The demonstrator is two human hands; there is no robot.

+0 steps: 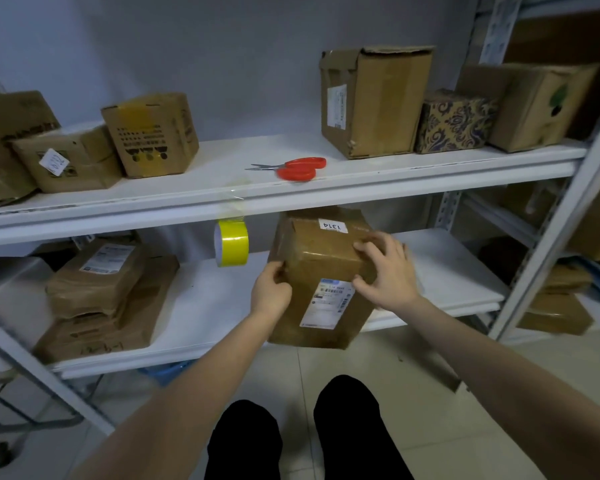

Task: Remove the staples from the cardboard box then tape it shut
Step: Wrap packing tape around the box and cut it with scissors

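Note:
A brown cardboard box [321,251], wrapped in clear tape, with a white label reading 1314 on top and a shipping label on its front, is held in front of the lower shelf. My left hand [270,289] grips its left front edge. My right hand [383,268] lies over its top right corner with the fingers curled on it. A yellow tape roll [232,242] hangs by a clear strip of tape from the edge of the upper shelf [187,199], just left of the box. Red-handled scissors [297,168] lie on the upper shelf.
Several cardboard boxes [374,100] stand on the upper shelf, left and right. Flat brown parcels [101,296] are stacked at the left of the lower shelf [215,306]. A metal shelf upright [548,244] rises at the right. My legs stand on tiled floor below.

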